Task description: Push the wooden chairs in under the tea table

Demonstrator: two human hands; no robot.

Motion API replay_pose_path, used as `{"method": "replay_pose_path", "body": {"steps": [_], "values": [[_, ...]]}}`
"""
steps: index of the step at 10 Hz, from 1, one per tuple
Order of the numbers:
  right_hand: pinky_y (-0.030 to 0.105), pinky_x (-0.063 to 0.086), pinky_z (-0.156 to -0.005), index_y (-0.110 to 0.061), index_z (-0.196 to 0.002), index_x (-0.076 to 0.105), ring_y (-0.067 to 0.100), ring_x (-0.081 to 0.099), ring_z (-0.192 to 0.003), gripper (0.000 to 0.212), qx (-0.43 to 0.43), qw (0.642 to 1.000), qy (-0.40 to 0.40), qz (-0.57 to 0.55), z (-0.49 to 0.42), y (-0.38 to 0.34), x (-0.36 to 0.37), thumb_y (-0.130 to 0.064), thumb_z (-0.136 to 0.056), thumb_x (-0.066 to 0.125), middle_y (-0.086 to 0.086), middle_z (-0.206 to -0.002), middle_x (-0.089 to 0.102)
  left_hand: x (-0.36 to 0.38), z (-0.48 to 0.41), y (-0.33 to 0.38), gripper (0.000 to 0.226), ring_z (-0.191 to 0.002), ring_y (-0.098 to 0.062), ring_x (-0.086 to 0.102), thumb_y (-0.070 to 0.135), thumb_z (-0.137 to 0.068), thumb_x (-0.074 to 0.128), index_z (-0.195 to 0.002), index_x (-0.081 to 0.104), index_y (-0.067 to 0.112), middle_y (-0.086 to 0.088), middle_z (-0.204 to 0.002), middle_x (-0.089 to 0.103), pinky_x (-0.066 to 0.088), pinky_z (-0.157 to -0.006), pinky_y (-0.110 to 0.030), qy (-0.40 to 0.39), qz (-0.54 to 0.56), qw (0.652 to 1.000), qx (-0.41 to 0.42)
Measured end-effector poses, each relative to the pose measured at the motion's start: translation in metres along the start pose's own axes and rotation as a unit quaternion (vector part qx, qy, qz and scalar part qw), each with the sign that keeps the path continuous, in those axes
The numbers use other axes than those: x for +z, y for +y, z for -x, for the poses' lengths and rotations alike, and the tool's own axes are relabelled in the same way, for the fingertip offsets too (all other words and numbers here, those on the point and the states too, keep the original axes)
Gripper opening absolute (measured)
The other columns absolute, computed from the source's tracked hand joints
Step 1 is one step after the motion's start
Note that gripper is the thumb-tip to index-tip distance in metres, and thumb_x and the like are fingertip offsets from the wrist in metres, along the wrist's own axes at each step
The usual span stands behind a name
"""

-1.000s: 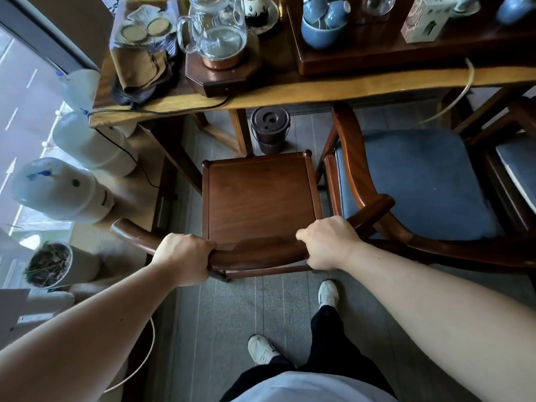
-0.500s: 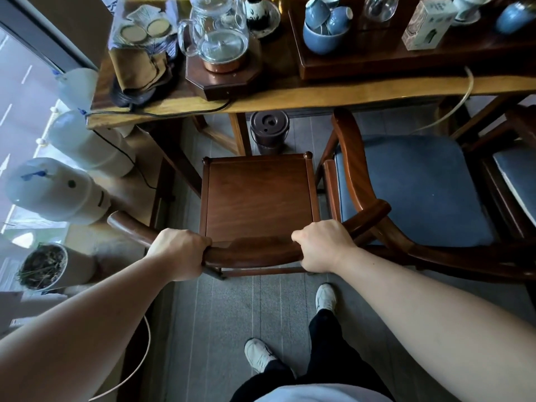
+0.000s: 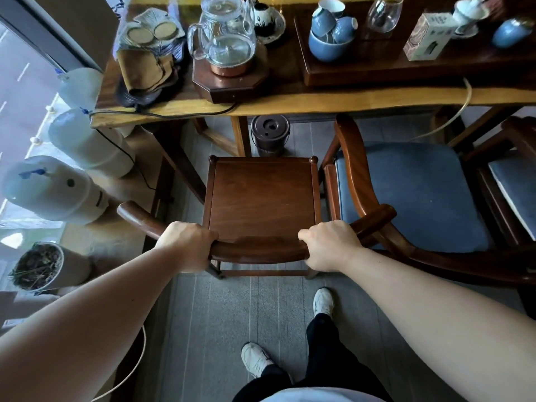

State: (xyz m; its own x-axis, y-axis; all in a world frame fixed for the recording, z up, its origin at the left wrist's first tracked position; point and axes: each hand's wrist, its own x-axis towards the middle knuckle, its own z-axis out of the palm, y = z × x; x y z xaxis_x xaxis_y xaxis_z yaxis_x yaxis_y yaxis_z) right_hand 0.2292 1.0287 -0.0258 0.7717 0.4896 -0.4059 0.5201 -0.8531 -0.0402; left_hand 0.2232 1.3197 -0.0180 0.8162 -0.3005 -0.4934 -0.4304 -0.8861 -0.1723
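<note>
A dark wooden chair point(image 3: 262, 198) with a bare square seat stands in front of me, facing the tea table point(image 3: 304, 104). Its front edge is a short way from the table's near edge. My left hand point(image 3: 188, 245) grips the curved back rail on the left. My right hand point(image 3: 330, 245) grips the same rail on the right. To the right stands a second wooden chair point(image 3: 406, 192) with a blue cushion, its seat out from under the table. A third cushioned chair point(image 3: 513, 187) shows at the far right edge.
A small brown lidded bin point(image 3: 269, 134) sits under the table just beyond the chair. Large water bottles point(image 3: 55, 190) lie at the left by the window, with a plant pot point(image 3: 40, 266) nearer. A glass kettle point(image 3: 223, 39), blue cups point(image 3: 333, 27) and a black cable point(image 3: 162, 113) crowd the tabletop.
Both hands have kept their grip on the back rail. The chair and hands have shifted slightly forward toward the table, and my feet have stepped a little.
</note>
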Motion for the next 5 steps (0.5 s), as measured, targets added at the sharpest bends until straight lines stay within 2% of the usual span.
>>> {"method": "replay_pose_path", "body": {"steps": [1, 2, 3, 4, 5], "values": [[0.03, 0.04, -0.058, -0.023, -0.102, 0.059, 0.022, 0.063, -0.079, 0.025, -0.006, 1.0, -0.013, 0.008, 0.0, 0.001, -0.002, -0.033, -0.078, 0.06, -0.004, -0.087, 0.066, 0.007, 0.0, -0.001, 0.02, -0.077, -0.014, 0.059, 0.035, -0.074, 0.054, -0.094, 0.056, 0.032, 0.012, -0.077, 0.059, 0.042, -0.067, -0.029, 0.017, 0.011, 1.0, -0.011], [0.034, 0.045, -0.068, -0.023, -0.108, 0.055, 0.022, 0.061, -0.092, 0.034, -0.007, 1.0, -0.015, 0.001, -0.001, 0.001, -0.002, -0.041, -0.08, 0.062, -0.003, -0.1, 0.064, 0.014, 0.002, -0.001, 0.024, -0.089, -0.015, 0.057, 0.038, -0.078, 0.056, -0.1, 0.05, 0.032, 0.012, -0.087, 0.059, 0.043, -0.075, -0.031, 0.057, 0.024, 0.998, -0.014], [0.041, 0.045, -0.086, -0.024, -0.127, 0.041, 0.024, 0.056, -0.107, 0.063, -0.002, 1.0, -0.004, -0.025, -0.002, 0.002, -0.001, -0.05, -0.076, 0.069, 0.001, -0.117, 0.06, 0.017, 0.008, 0.002, 0.035, -0.098, -0.017, 0.055, 0.045, -0.08, 0.059, -0.107, 0.046, 0.03, 0.01, -0.097, 0.06, 0.043, -0.083, -0.033, 0.079, 0.036, 0.996, -0.023], [0.05, 0.035, -0.105, -0.023, -0.145, 0.013, 0.028, 0.046, -0.123, 0.104, 0.002, 0.999, -0.005, -0.04, 0.002, 0.001, -0.003, -0.063, -0.068, 0.072, 0.006, -0.138, 0.046, 0.019, 0.014, 0.003, 0.067, -0.116, -0.02, 0.049, 0.061, -0.075, 0.061, -0.129, 0.038, 0.029, 0.006, -0.12, 0.058, 0.036, -0.101, -0.041, 0.069, 0.046, 0.996, -0.024], [0.06, 0.018, -0.114, -0.027, -0.15, -0.005, 0.031, 0.022, -0.141, 0.122, 0.008, 0.999, -0.023, -0.024, 0.006, -0.001, -0.019, -0.076, -0.064, 0.067, 0.008, -0.159, 0.015, 0.01, 0.023, 0.01, 0.092, -0.138, -0.025, 0.026, 0.071, -0.078, 0.049, -0.15, 0.013, 0.027, -0.001, -0.151, 0.033, 0.018, -0.112, -0.052, 0.071, 0.035, 0.997, -0.004]]}}
